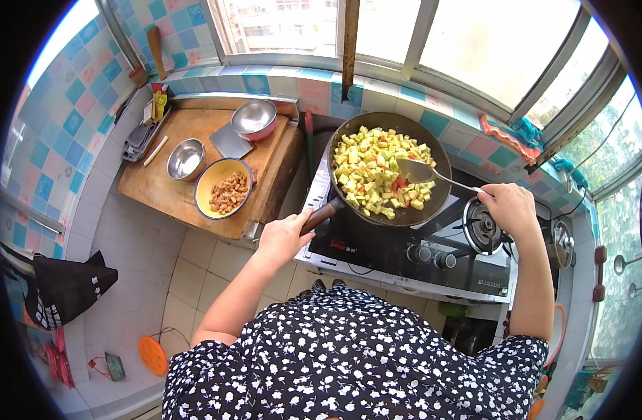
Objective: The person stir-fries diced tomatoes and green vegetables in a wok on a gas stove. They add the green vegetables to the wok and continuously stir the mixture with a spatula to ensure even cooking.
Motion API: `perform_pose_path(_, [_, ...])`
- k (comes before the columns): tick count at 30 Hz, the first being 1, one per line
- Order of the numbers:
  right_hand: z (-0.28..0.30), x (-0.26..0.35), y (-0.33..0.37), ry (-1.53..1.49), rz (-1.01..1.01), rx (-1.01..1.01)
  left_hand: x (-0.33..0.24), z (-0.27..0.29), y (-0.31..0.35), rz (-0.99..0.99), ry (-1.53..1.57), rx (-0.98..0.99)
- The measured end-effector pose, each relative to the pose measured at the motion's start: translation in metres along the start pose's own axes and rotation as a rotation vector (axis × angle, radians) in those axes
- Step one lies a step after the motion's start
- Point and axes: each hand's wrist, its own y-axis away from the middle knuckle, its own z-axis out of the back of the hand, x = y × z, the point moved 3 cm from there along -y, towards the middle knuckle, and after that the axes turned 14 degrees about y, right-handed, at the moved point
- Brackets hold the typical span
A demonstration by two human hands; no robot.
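Note:
A dark frying pan (349,204) sits on the left burner of the black gas stove, full of diced pale-green vegetable (363,168) with a few red bits. My left hand (284,239) is wrapped round the pan's brown handle (319,215). My right hand (508,208) grips the thin metal handle of a spatula (417,171), whose blade lies among the cubes at the pan's right side. On the wooden board to the left stands a yellow enamel bowl (207,183) with small brown pieces (230,193) in it.
The wooden board (142,183) also bears two metal bowls (186,159) (254,119) and a cleaver (231,143). The stove's right burner (482,225) is bare, with knobs (433,257) along the front. A lidded pot (562,242) stands right of the stove. Windows and a tiled sill run behind.

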Motion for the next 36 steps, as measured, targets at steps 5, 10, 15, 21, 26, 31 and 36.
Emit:
perform_pose_path(5, [-0.021, -0.022, -0.045, 0.206, -0.108, 0.060, -0.001, -0.002, 0.001, -0.040, 0.022, -0.040])
perform_pose_path(10, [-0.105, -0.021, -0.116, -0.041, -0.098, 0.261, -0.005, 0.001, -0.003, -0.051, 0.026, -0.045])
perform_pose_path(15, [-0.129, 0.004, -0.128, -0.368, 0.158, 0.201, -0.005, 0.002, -0.003, -0.040, 0.032, -0.052])
perform_pose_path(21, [-0.048, -0.001, -0.080, 0.149, 0.386, -0.130, -0.002, 0.001, -0.001, -0.025, 0.023, -0.062])
perform_pose_path(26, [-0.029, -0.035, -0.119, 0.148, 0.306, -0.190, -0.003, 0.002, 0.000, -0.006, 0.015, -0.066])
perform_pose_path(31, [-0.073, -0.020, -0.184, 0.126, 0.198, -0.086, -0.009, 0.006, -0.004, -0.018, 0.031, -0.050])
perform_pose_path(36, [-0.065, 0.032, -0.178, 0.055, 0.459, -0.097, -0.005, 0.005, -0.002, -0.037, 0.040, -0.062])
